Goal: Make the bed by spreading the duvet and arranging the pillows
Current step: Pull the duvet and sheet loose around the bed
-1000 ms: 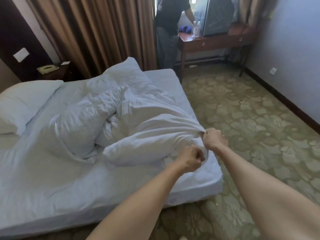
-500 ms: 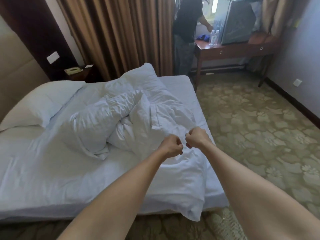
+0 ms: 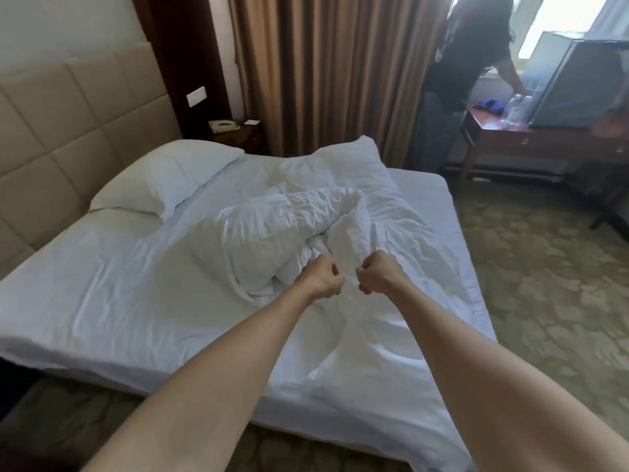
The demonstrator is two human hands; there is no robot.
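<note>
My left grip (image 3: pixel 321 280) and right grip (image 3: pixel 376 277) pinching rumpled duvet (image 3: pixel 272 226), white bed (image 3: pixel 102 301), pillow (image 3: pixel 163 178) by headboard (image 3: pixel 68 131), brown curtains (image 3: pixel 323 63), patterned carpet (image 3: pixel 544 284)

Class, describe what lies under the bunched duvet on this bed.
The duvet lies crumpled on the white sheet, gripped by the left hand and right hand. Whatever sits beneath its folds is covered.

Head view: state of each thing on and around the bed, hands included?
duvet: bunched mid-bed, not spread
pillow: flat by the headboard
left hand: gripping the duvet
right hand: gripping the duvet
curtains: drawn
phone: handset on cradle
</note>
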